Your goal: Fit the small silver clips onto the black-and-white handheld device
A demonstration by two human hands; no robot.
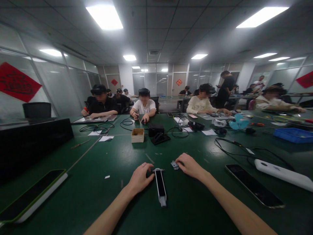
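My left hand (141,176) rests on the green table (97,189), fingers curled round the far end of a long black-and-white remote-like device (160,186) that lies flat and points toward me. My right hand (188,164) sits just right of it, fingers bent and pinched at a small silver metal part (174,165) on the table.
A phone (254,185) and a white power strip (283,174) with black cables lie to the right. A tablet in a green-edged case (31,195) lies at left. A small cardboard box (137,135), black devices and a blue tray (293,134) stand farther off. Several people sit along the far side.
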